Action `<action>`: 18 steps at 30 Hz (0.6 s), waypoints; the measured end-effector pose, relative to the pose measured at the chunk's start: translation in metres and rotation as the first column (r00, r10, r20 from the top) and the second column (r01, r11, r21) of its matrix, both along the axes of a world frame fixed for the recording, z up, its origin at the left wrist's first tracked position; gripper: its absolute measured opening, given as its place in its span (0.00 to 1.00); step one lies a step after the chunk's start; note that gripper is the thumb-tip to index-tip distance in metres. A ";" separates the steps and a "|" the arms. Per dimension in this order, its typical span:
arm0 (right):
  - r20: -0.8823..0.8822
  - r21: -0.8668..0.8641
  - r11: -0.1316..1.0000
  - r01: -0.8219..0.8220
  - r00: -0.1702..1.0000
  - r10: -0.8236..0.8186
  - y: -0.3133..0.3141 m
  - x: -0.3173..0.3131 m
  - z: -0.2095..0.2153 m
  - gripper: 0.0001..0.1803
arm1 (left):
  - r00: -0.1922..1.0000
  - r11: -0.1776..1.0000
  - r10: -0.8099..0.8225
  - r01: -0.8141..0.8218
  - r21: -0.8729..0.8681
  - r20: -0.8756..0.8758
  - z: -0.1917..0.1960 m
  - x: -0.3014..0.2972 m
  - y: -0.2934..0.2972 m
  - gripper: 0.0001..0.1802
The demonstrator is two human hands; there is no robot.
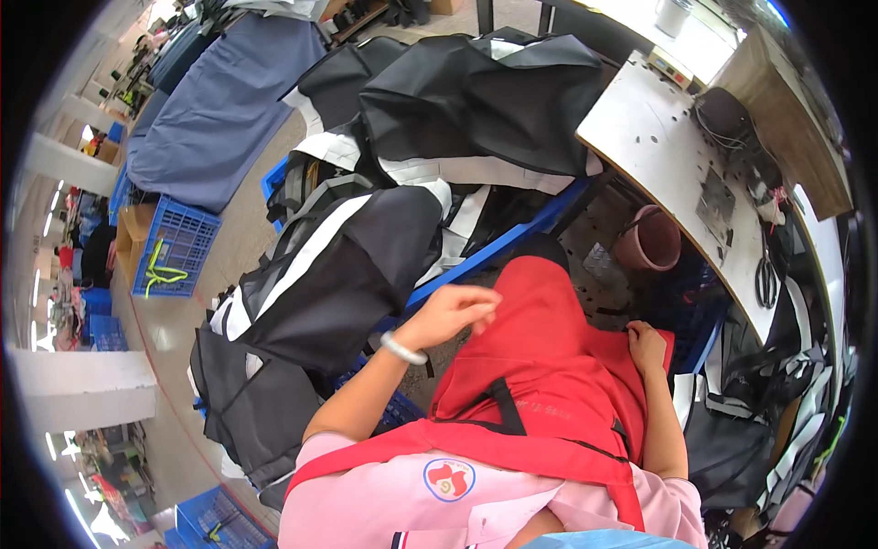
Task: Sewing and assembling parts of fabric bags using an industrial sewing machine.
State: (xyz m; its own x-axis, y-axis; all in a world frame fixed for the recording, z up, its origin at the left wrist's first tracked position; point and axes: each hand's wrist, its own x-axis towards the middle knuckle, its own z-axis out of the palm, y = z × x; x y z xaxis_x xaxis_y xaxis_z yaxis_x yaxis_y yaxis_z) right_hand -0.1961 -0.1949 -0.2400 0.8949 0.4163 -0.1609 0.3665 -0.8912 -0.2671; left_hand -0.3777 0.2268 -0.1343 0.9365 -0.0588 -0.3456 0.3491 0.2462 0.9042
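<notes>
- Left hand (450,313): rests on the upper left edge of the red apron (540,366) over the person's lap. The fingers (477,306) are curled and bunch the red cloth beneath them; whether they pinch it fully cannot be told.
- Right hand (647,346): lies on the right edge of the same apron, fingers folded down onto the cloth and partly hidden in it; grip cannot be confirmed.
- A pale bracelet (404,349) sits on the left wrist, just behind the fingers.
- Black-and-white fabric pieces (338,265) are heaped just beyond the left fingers, draped over a blue crate (498,247).
- A further pile of black fabric (494,101) lies well beyond both hands.
- A pink bucket (651,240) stands on the floor just past the right fingers.
- The bench (640,128), a pale curved board, runs beyond and to the right of the right fingers; black scissors (765,274) lie on it.
- A second blue crate (174,247) with a yellow-green strap stands well to the left of the left fingers.
</notes>
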 end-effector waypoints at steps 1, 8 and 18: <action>0.003 0.001 1.000 0.014 1.000 -0.014 0.000 0.000 0.002 0.09 | 0.996 0.996 0.023 -0.030 0.080 0.081 -0.008 0.026 -0.008 0.16; 0.034 0.030 0.999 0.018 0.999 -0.019 0.000 -0.005 0.004 0.09 | 0.813 0.462 0.087 -0.546 0.699 0.576 -0.049 0.251 -0.030 0.38; 0.017 0.145 0.985 0.089 0.996 -0.093 -0.003 -0.010 0.010 0.09 | 0.794 0.510 0.287 -0.600 0.616 0.536 -0.034 0.278 0.033 0.32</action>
